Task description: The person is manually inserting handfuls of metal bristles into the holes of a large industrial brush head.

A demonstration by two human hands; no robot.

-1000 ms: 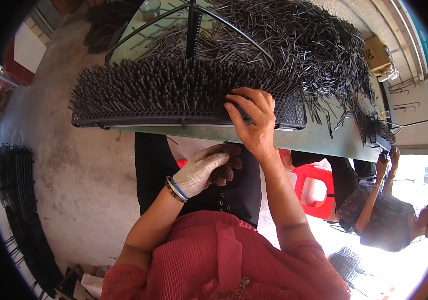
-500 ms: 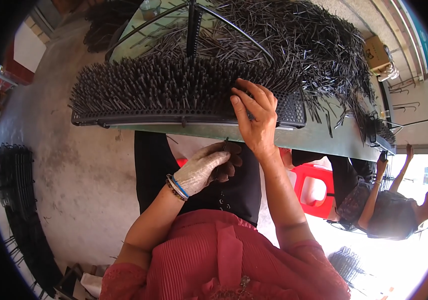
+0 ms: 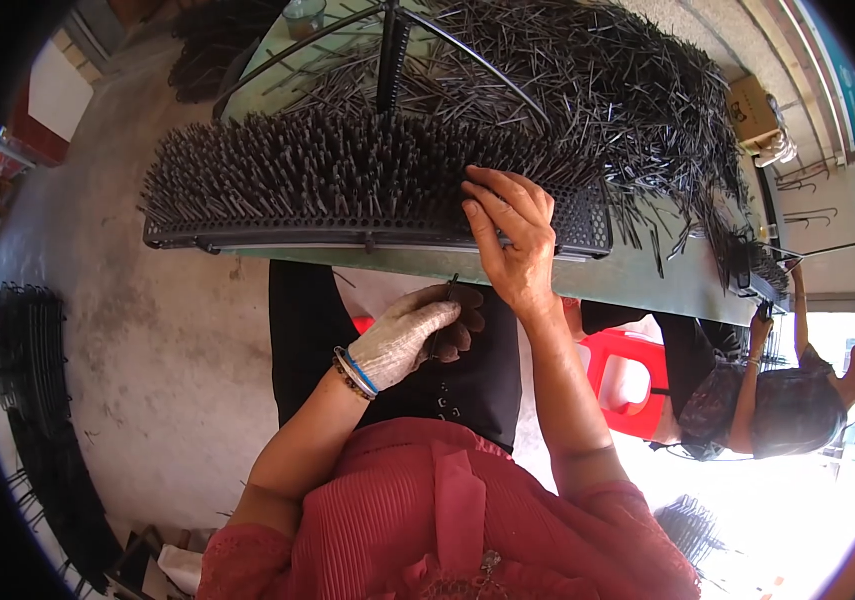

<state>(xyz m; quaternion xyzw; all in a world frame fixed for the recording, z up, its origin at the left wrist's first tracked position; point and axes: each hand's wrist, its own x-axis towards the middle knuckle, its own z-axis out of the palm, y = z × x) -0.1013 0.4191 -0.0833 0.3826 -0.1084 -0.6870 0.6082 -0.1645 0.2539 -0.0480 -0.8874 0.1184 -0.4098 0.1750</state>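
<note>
A long black perforated rack (image 3: 278, 238) lies along the near edge of the table, densely filled with upright thin black rods (image 3: 298, 170). My right hand (image 3: 516, 235), bare, reaches to the rack's right part, its fingers bent and drawn together among the rods. Whatever is between those fingertips is hidden. Below the table edge, over my lap, my left hand (image 3: 408, 330) wears a pale glove with dark fingers. It is closed around something thin and black; a narrow rod tip (image 3: 455, 280) sticks up from it.
A large heap of loose black rods (image 3: 588, 90) covers the green table (image 3: 688, 270). A black metal frame (image 3: 388, 60) rises behind the rack. To the right, a co-worker (image 3: 798, 400) works at another rack (image 3: 763, 275). A red stool (image 3: 628, 380) stands below.
My hands keep nearly the same places, with only slight shifts. The co-worker on the right has moved an arm and the head toward the other rack.
</note>
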